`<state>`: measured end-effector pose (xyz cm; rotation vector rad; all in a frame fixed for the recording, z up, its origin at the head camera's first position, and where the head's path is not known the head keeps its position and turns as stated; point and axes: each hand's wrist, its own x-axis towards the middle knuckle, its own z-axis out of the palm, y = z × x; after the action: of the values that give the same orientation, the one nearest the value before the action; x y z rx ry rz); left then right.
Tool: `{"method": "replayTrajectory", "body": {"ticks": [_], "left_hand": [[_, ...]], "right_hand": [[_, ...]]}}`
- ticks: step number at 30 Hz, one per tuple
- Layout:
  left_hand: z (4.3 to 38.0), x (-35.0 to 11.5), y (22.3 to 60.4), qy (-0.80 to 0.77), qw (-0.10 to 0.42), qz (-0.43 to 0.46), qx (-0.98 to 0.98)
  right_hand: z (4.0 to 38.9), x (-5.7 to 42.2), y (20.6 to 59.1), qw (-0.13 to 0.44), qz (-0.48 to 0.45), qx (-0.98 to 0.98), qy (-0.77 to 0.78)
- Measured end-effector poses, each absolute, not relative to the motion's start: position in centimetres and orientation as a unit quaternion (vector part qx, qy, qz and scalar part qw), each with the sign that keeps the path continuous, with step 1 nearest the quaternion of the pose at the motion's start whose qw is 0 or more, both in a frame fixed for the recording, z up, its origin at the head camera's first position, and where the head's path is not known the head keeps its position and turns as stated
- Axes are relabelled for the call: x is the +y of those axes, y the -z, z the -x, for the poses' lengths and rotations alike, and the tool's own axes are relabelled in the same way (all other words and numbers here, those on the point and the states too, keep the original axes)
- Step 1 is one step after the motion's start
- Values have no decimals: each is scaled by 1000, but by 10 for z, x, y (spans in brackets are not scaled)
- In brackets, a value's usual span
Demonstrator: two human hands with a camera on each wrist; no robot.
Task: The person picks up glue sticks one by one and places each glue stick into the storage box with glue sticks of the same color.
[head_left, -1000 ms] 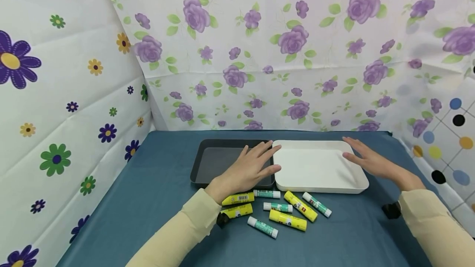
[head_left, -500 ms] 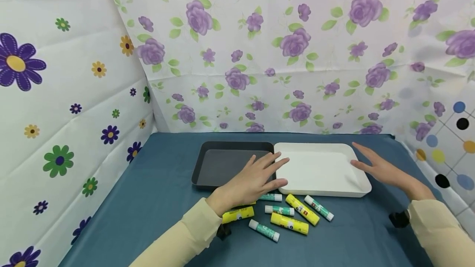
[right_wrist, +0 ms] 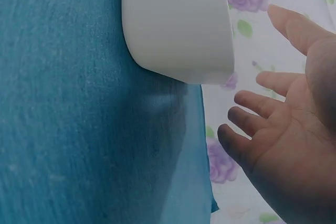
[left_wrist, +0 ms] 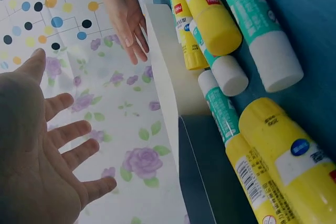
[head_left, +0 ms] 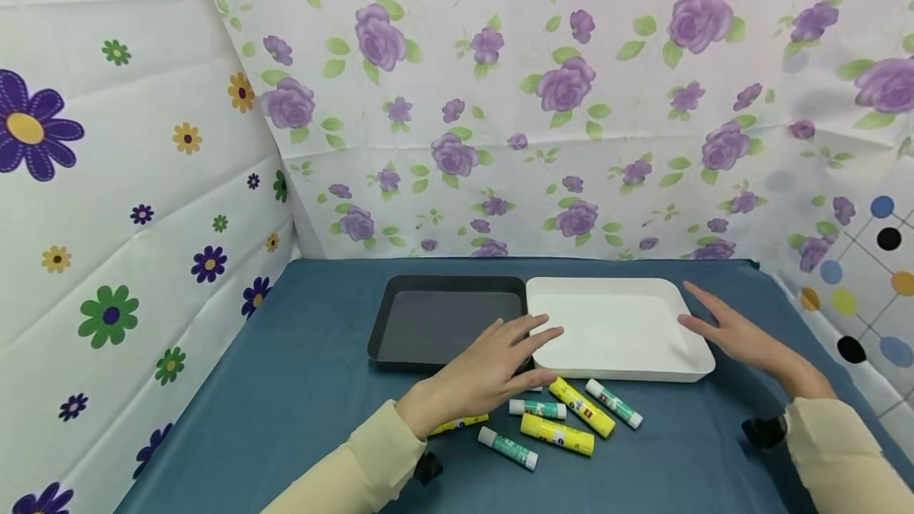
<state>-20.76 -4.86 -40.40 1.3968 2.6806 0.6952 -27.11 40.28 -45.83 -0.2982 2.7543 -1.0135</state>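
Spreading the fingers of both hands, a person in cream sleeves point(head_left: 357, 458) reaches over a desk point(head_left: 314, 387) draped in blue cloth. The left hand point(head_left: 474, 375) hangs above a scatter of glue sticks, near the spot where two trays meet — its grip unfurled, fingers fanned and holding nothing. The right hand point(head_left: 739, 331) hovers just beside the right end of the white tray point(head_left: 607, 327), its grip likewise relaxed and unfilled; the right wrist view shows a gap between fingers and wall. The dark gray tray point(head_left: 428, 331) lies to the left of the white one. In front of them, on the cloth, rest the glue sticks: a slanting yellow stick point(head_left: 581, 407), a slanting green stick point(head_left: 614, 404) to its right, and others nearer the person, among them a lower yellow stick point(head_left: 557, 435) and a white-capped green stick point(head_left: 508, 449). Just beside the dark tray (as the left wrist view shows) lies a barcoded yellow stick point(left_wrist: 249, 177). Behind hangs a white sheet printed with purple roses point(head_left: 564, 86).
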Motion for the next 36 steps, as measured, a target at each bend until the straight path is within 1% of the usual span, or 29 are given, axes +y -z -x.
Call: {"method": "replayTrajectory", "body": {"ticks": [5,9,18,26,36], "left_hand": [[202,-53,405,-233,32,-473,849],[198,-54,407,-228,41,-483,844],[187,-61,414,-234,98,-483,838],[184,-67,421,-221,103,-490,837],[180,-69,427,-217,121,-493,834]], "right_hand": [[275,404,461,100,112,920,362],[271,409,464,107,117,913,376],[266,407,469,115,109,909,386],[259,409,466,122,96,903,400],[250,414,470,129,84,912,381]]}}
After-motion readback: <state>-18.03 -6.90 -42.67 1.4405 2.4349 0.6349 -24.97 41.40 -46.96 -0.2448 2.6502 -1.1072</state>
